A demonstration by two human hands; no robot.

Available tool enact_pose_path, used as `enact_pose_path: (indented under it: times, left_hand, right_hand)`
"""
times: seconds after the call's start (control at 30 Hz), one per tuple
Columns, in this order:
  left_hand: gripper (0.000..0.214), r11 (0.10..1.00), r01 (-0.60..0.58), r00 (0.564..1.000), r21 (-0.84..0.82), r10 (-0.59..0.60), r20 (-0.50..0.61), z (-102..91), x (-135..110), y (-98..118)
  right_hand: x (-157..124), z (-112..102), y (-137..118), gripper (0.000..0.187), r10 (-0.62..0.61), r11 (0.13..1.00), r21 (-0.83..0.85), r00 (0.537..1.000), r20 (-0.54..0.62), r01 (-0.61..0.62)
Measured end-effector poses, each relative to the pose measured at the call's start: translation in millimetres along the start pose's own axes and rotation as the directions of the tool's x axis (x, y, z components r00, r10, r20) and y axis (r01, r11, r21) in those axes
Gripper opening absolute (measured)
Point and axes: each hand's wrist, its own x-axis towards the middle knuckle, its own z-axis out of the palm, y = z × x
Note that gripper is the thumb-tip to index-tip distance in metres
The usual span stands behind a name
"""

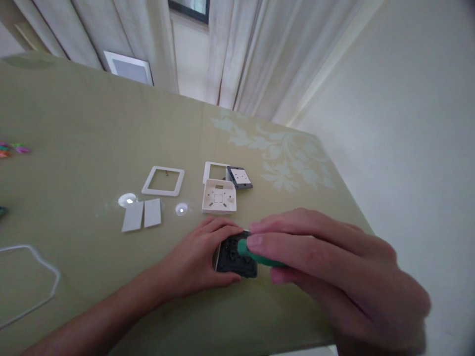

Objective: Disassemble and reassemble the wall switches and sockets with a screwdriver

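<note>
My left hand [200,254] grips a dark switch module [237,264] by its left side, thumb at the near edge and fingers at the far edge. Over the module, my right hand [322,262] is closed around a green screwdriver handle [265,259]. The handle hides the driver's tip, so its contact with the module cannot be made out. Just beyond my left hand sits a white mounting box [218,197]. A socket module [240,177] with a white face leans beside it, and a white frame [216,167] lies behind the box.
Another white frame [163,192] lies left of the box, with a small screw [166,173] inside its opening. Two white rocker plates [142,216] are nearby. A white cable [55,277] curves at the left; colourful small pieces [17,148] lie farther back. The table's right edge meets a wall.
</note>
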Motion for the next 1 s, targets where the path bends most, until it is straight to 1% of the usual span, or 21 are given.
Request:
enact_pose_path:
  times: [0.1, 0.23, 0.37, 0.43, 0.53, 0.63, 0.7, 0.8, 0.87, 0.9, 0.93, 0.97, 1.0]
  left_hand:
    - [0.074, 1.000, 0.021, 0.999, 0.019, -0.020, -0.031, 2.2, -0.7, -2.2]
    - [0.072, 0.999, 0.021, 1.000, 0.029, -0.021, -0.007, 0.5, 0.2, 0.0]
    - [0.065, 0.999, 0.025, 1.000, 0.037, -0.026, 0.009, -1.9, 0.5, 4.6]
    - [0.064, 0.999, 0.023, 1.000, 0.038, -0.023, -0.008, -1.3, -0.4, 5.1]
    - [0.070, 0.999, 0.024, 0.999, 0.023, -0.022, -0.046, 0.2, -1.4, 4.4]
    - [0.072, 0.999, 0.034, 0.999, 0.008, -0.033, -0.039, 0.1, -0.7, 4.1]
    - [0.069, 0.999, 0.035, 0.999, 0.006, -0.035, -0.038, -0.4, 0.0, 4.3]
    - [0.068, 0.999, 0.040, 0.998, 0.008, -0.040, -0.040, 0.9, -0.5, 4.5]
    - [0.064, 0.999, 0.041, 0.999, 0.031, -0.040, -0.037, 3.7, -2.3, 4.1]
    - [0.063, 0.998, 0.047, 0.998, 0.048, -0.045, -0.043, 5.4, -3.4, 3.8]
    - [0.061, 0.996, 0.055, 0.997, 0.066, -0.052, -0.054, 7.2, -4.4, 3.3]
    - [0.061, 0.995, 0.066, 0.996, 0.081, -0.061, -0.069, 8.6, -5.2, 2.8]
    - [0.064, 0.993, 0.076, 0.994, 0.090, -0.069, -0.081, 9.5, -5.7, 2.3]
  right_hand:
    - [-0.2, 1.4, 3.2, 0.015, -0.011, 1.000, -0.014, 0.999, -0.041, 0.010]
    - [-3.1, 3.0, 1.0, 0.022, 0.003, 0.998, -0.065, 0.997, -0.072, -0.008]
    - [-3.6, 5.9, -2.1, 0.021, 0.041, 0.996, -0.077, 0.994, -0.106, -0.049]
    - [-2.8, 6.6, -2.4, 0.023, 0.031, 0.997, -0.070, 0.996, -0.081, -0.037]
    - [-3.5, 5.1, -2.9, 0.027, 0.022, 0.999, -0.031, 1.000, 0.003, -0.022]
    - [-6.4, 1.7, -3.6, 0.033, 0.034, 0.999, 0.003, 0.998, 0.053, -0.034]
    - [-7.5, 0.5, -3.1, 0.034, 0.014, 1.000, 0.012, 0.996, 0.083, -0.015]
    - [-5.7, 3.9, 0.5, 0.034, -0.023, 1.000, 0.001, 0.997, 0.077, 0.023]
    - [-2.8, 9.9, 5.3, 0.029, -0.067, 0.995, -0.065, 0.997, 0.027, 0.069]
    - [-1.3, 13.4, 8.1, 0.024, -0.072, 0.987, -0.148, 0.997, -0.019, 0.069]
    - [0.1, 16.8, 11.0, 0.018, -0.074, 0.965, -0.258, 0.994, -0.079, 0.051]
    - [1.2, 19.5, 13.7, 0.016, -0.071, 0.927, -0.374, 0.987, -0.141, 0.014]
    - [2.2, 21.4, 16.1, 0.020, -0.060, 0.887, -0.461, 0.980, -0.192, -0.036]
